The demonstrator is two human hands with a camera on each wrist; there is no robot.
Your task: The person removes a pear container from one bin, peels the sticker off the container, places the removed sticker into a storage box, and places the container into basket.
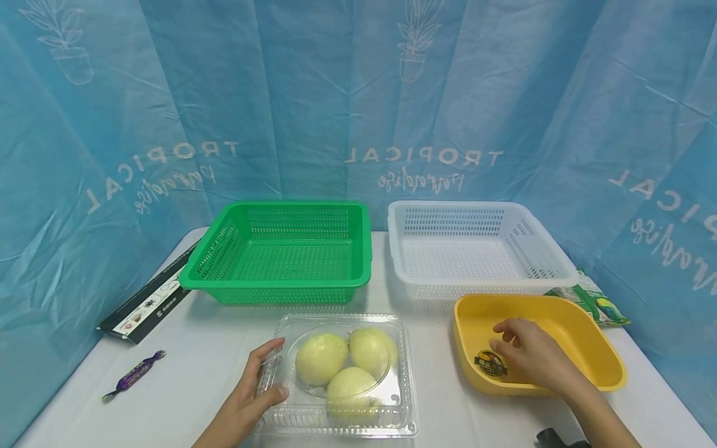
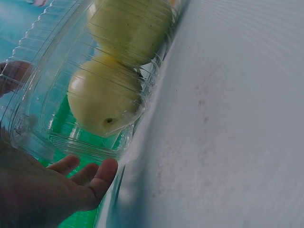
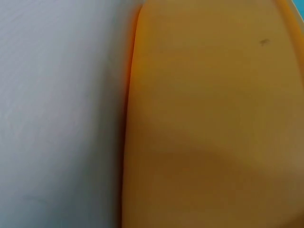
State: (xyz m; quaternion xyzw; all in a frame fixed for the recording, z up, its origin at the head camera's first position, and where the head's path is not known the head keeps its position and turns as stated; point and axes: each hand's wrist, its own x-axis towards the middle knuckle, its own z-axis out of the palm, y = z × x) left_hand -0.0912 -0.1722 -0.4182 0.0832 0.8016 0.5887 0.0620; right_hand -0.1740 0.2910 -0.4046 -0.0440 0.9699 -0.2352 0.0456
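A clear plastic clamshell box (image 1: 400, 398) holds three round pale yellow-green fruits (image 1: 322, 359). My left hand (image 1: 249, 398) rests at the box's left end, thumb on the lid and index fingertip at its upper left edge. Its other fingers (image 2: 97, 178) extend loosely beside the end wall in the left wrist view. My right hand (image 1: 526, 351) reaches into a yellow plastic basin (image 1: 582, 336), fingers loosely bent, thumb apart from the index finger. Just left of it is a round black-and-gold label (image 1: 490, 363). The right wrist view shows the basin wall (image 3: 209, 118), not the hand.
Behind the box stand a green basket (image 1: 280, 292) and a white basket (image 1: 482, 289). At the left lie a long black-and-white box (image 1: 148, 308) and a purple wrapped candy (image 1: 134, 375). A green packet (image 1: 596, 302) shows behind the basin; a black object (image 1: 551, 437) is at the front edge.
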